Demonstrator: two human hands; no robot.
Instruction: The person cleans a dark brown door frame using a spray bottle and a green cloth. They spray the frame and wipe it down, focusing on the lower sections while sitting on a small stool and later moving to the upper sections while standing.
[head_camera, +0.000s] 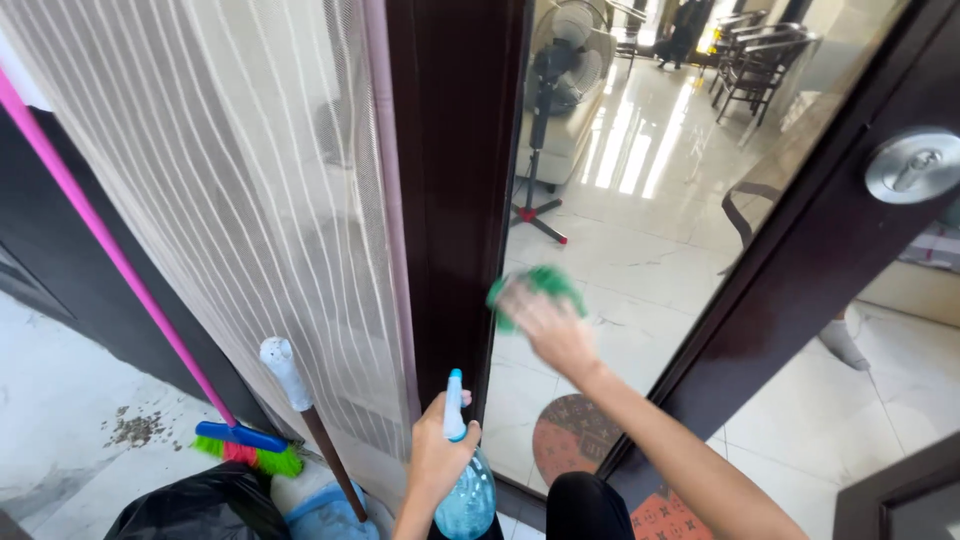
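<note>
Nearest, low centre: left hand (437, 462), fingers wrapped round neck of clear blue spray bottle (466, 490), nozzle upright. Beside it, lower left: black bin bag (190, 505), pale mop head with brown handle (300, 405), broom (245, 447) with green and pink bristles on pink pole. Further up: right hand (553, 328), blurred, pressing green cloth (540, 285) flat against glass door panel (640, 180); exact finger spread unclear. Left of panel: dark wooden frame (450, 190), striped mesh curtain (250, 200). Far right: round silver lock (912, 165).
</note>
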